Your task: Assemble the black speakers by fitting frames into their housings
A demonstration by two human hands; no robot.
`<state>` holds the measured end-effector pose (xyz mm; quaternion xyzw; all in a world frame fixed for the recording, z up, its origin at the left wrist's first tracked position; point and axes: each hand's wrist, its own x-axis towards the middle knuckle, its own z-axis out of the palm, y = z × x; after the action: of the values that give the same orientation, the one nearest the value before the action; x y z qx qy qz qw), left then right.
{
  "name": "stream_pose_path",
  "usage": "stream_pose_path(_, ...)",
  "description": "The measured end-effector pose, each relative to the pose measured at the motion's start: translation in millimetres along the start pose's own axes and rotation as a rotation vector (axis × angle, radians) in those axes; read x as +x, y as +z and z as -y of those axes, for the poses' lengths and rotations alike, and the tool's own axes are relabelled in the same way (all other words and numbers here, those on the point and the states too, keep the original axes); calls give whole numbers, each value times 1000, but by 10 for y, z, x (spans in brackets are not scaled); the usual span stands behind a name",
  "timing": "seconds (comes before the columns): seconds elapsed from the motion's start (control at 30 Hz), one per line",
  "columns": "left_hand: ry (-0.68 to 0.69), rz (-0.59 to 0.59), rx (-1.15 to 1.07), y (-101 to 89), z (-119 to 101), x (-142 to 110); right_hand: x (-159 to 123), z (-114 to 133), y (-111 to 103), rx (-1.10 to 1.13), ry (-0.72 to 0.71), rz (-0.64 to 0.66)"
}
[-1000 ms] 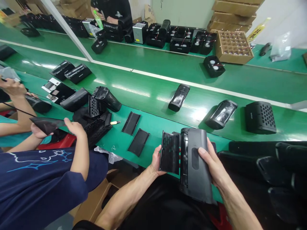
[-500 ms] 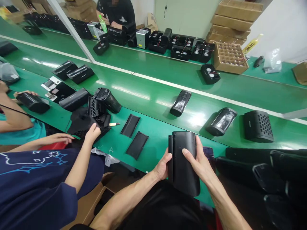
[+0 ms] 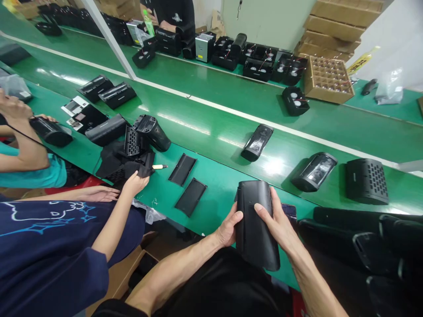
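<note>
A black plastic speaker housing (image 3: pixel 259 237) is held between my two hands, above the near edge of the green bench. My left hand (image 3: pixel 230 225) grips its left side, thumb on the front edge. On the right side, my right hand (image 3: pixel 276 218) wraps round it with the thumb laid flat on the smooth face. The fingers behind the housing are hidden. To the left on the bench lie two flat black panels, one nearer (image 3: pixel 191 197) and one farther (image 3: pixel 183 169).
Three black speakers, among them one with a perforated face (image 3: pixel 366 181), stand on the green belt (image 3: pixel 211 152). Dark cases (image 3: pixel 350 246) are stacked at my right. A co-worker's hand (image 3: pixel 136 182) holds black material beside a yellow-handled cutter (image 3: pixel 160 167). Farther back is a partitioned carton (image 3: pixel 328 79).
The housing has turned slightly in my hands, and the gap along its left side has narrowed. My view has shifted a little. The co-worker's hands have moved right with the black material.
</note>
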<state>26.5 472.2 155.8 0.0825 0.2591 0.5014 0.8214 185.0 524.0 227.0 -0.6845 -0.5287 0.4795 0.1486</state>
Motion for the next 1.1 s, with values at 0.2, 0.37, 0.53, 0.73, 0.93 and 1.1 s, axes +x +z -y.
stream_pose_path(0.2, -18, -16, -3, -5, 43, 13, -13, -8, 3, 1, 24, -22)
stream_pose_path(0.37, -19, -47, 37, -5, 80, 3, -3, -90, 21, 13, 70, -19)
stream_pose_path(0.53, -32, -62, 92, -45, 81, 18, 26, -170, 22, 49, 80, -18)
stream_pose_path(0.73, -8, -124, 140, 19, 76, 19, -20, -189, 115, 82, 102, -59)
stream_pose_path(0.93, 10, -172, 101, 138, 98, 39, 80, -187, 148, 161, 105, -98)
stream_pose_path(1.1, 89, -234, 106, 120, -45, 56, -267, -313, 198, 314, -2, -35)
